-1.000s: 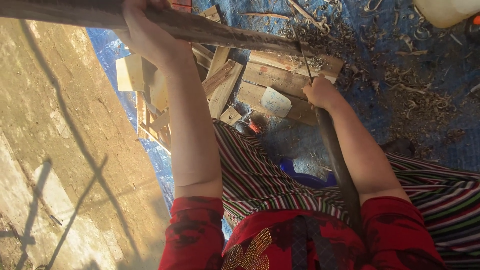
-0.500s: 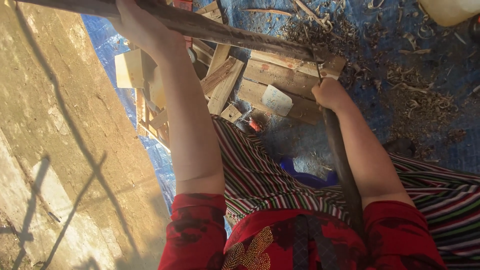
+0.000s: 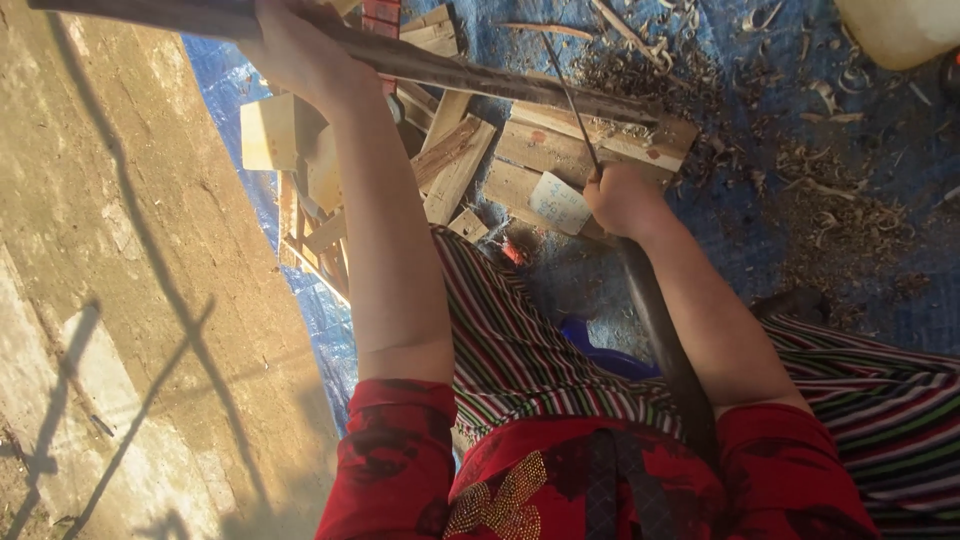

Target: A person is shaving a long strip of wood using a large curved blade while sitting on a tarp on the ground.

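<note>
Wooden and long, the dark pole [image 3: 480, 72] slants across the top of the view over stacked offcut boards [image 3: 560, 160]. The left hand [image 3: 300, 50] wraps closed around it. The right hand [image 3: 622, 200] is clenched on a thin-bladed knife [image 3: 570, 100], blade meeting the pole, above a blue tarp [image 3: 800, 200] strewn with shavings.

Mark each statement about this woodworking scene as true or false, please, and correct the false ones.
1. The left hand grips the long dark pole. True.
2. The right hand is empty. False: it holds a long knife with a thin blade.
3. Wood shavings lie on a blue tarp. True.
4. The person wears green sleeves. False: the sleeves are red.
5. Cut wooden blocks lie under the pole. True.
</note>
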